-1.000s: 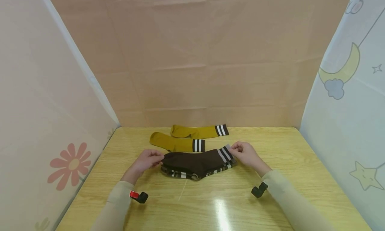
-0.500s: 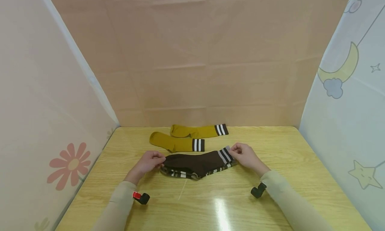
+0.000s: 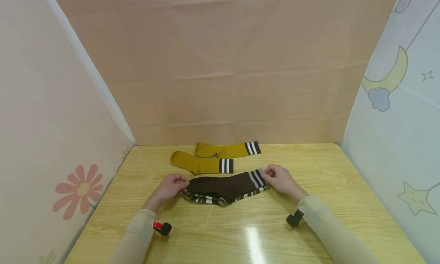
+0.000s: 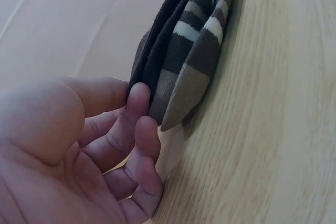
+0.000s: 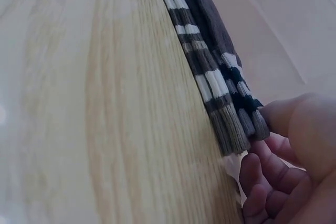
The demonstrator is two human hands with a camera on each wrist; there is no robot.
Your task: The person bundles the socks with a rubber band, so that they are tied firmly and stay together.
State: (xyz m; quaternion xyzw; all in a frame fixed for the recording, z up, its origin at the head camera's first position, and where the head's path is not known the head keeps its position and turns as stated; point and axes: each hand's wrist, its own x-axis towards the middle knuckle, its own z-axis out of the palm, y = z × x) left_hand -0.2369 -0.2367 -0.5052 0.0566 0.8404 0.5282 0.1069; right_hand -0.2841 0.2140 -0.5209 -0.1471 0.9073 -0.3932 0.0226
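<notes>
A dark brown sock (image 3: 220,184) with grey stripes at its cuff lies over striped brown, white and tan socks (image 3: 209,199) near the middle of the table. My left hand (image 3: 170,186) pinches the dark sock's toe between thumb and forefinger. In the left wrist view the striped socks' tan toes (image 4: 186,95) hang beside the fingertips, in layers under the dark one. At the other end my right hand (image 3: 280,178) pinches the grey cuff. The right wrist view shows the striped cuffs (image 5: 228,127) stacked beneath, their ends close to my fingers.
Two mustard socks with dark, white-striped cuffs lie behind: a nearer sock (image 3: 201,164) and a farther sock (image 3: 223,150). The wooden table (image 3: 213,241) meets a tan cloth backdrop (image 3: 220,84), with printed cloth walls on both sides.
The dark sock's toe end has come slightly down and toward me, with my left hand moving a little to the right. My right hand has barely moved.
</notes>
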